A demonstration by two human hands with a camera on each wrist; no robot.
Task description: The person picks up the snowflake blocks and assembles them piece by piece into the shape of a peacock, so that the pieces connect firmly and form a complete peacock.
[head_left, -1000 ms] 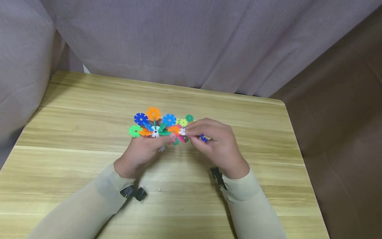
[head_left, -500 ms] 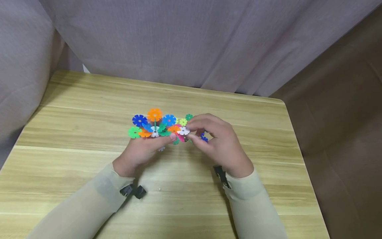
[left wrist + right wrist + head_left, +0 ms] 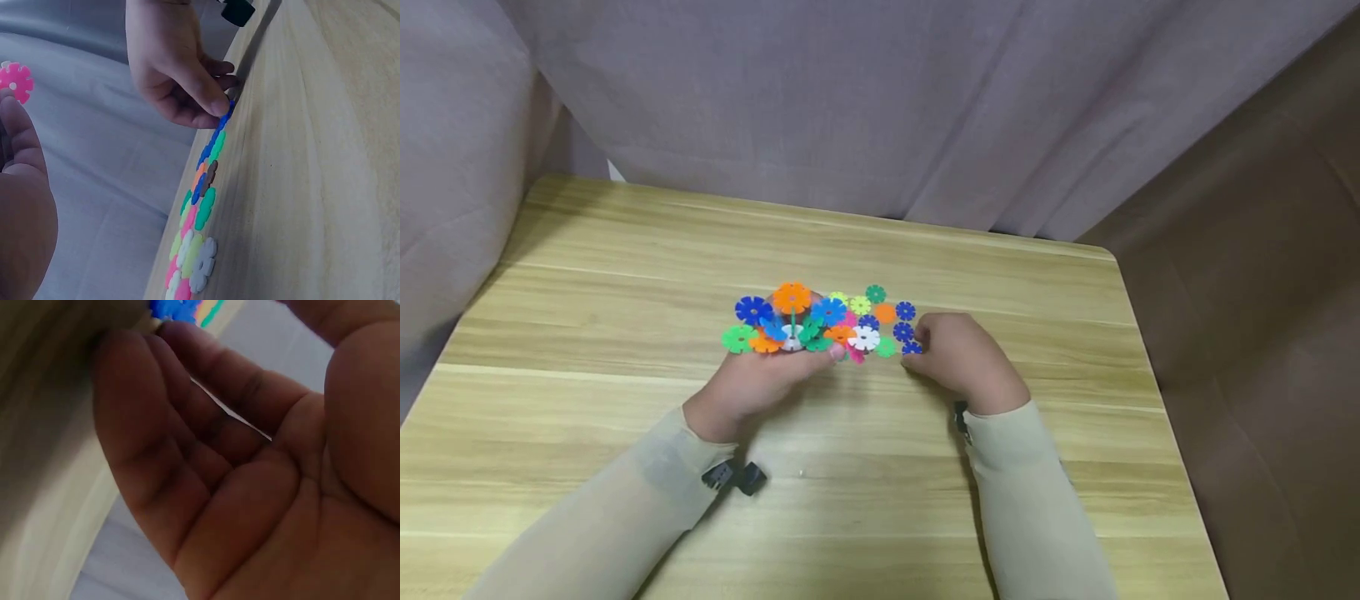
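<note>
My left hand holds a flat cluster of joined snowflake discs just above the table, thumb pressed on its near edge; the cluster mixes orange, blue, green, white and pink pieces. A pink disc of it shows in the left wrist view. My right hand is down on the wooden table to the cluster's right, fingers curled, pinching a loose blue disc at its fingertips. The left wrist view shows those fingertips on the blue disc. In the right wrist view the blue disc sits beyond my curled fingers.
More loose discs lie on the table between the hands: green, orange, blue and light green. A grey curtain hangs behind the table. Brown floor drops off past the right edge.
My right hand has left the cluster, leaving a white disc on it, and dropped right onto the table to the blue disc. The left hand and cluster barely shifted.
</note>
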